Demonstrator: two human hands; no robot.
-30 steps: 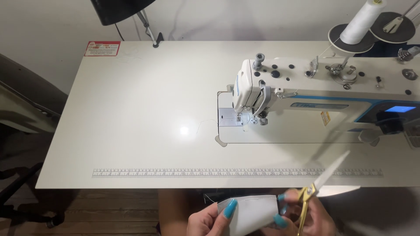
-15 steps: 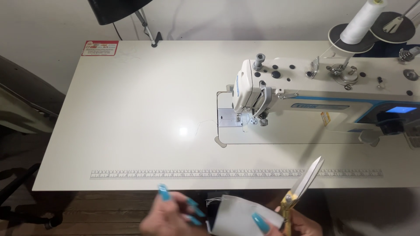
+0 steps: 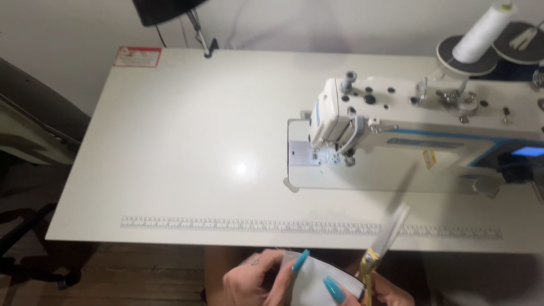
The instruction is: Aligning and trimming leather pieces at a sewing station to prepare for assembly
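Both hands sit at the lower edge of the view, below the near edge of the white bench (image 3: 170, 141). The left hand (image 3: 255, 280) has its fingers (image 3: 299, 262) curled and pinching the left edge of a small piece of white fabric (image 3: 311, 280), one long turquoise nail lying over the cloth. The right hand (image 3: 379, 292) is largely cut off by the frame; a turquoise-nailed finger rests on the fabric's right part, and the hand grips the yellow handles of a pair of scissors (image 3: 382, 243). The scissor blades angle up and to the right from those fingers, crossing the printed ruler strip (image 3: 255, 225) along the bench's near edge; motion blur prevents telling whether the blades stand apart or closed. The fabric lies between the two hands, held off the bench, in front of the person's lap. Well beyond the fingers, to the upper right, stands a white and blue industrial sewing machine (image 3: 396, 124), with a cone of white thread (image 3: 480, 31) behind it. Far up and left of the fingers, a red and white label (image 3: 137, 56) is stuck at the bench's back corner, near a lamp stem (image 3: 199, 34).
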